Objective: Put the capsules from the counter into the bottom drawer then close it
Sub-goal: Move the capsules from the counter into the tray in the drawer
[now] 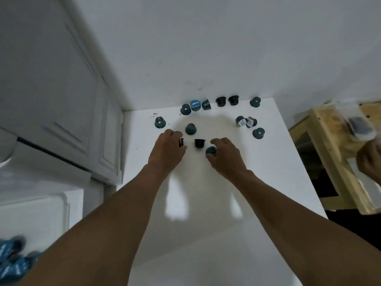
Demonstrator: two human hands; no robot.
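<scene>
Several dark teal and black coffee capsules lie scattered over the far half of the white counter (206,203). My left hand (166,151) grips a black capsule (181,142) between thumb and fingers. My right hand (225,156) closes around a teal capsule (211,150). Between the two hands stands a loose black capsule (199,143). Another teal capsule (190,129) sits just beyond my left hand. At the bottom left, blurred blue capsules (14,259) lie low down, apparently in an open drawer.
A white cabinet door (61,100) rises to the left of the counter. A wooden crate (334,162) stands to the right, with another person's hand (369,159) holding clear packets over it. The wall runs behind the capsules.
</scene>
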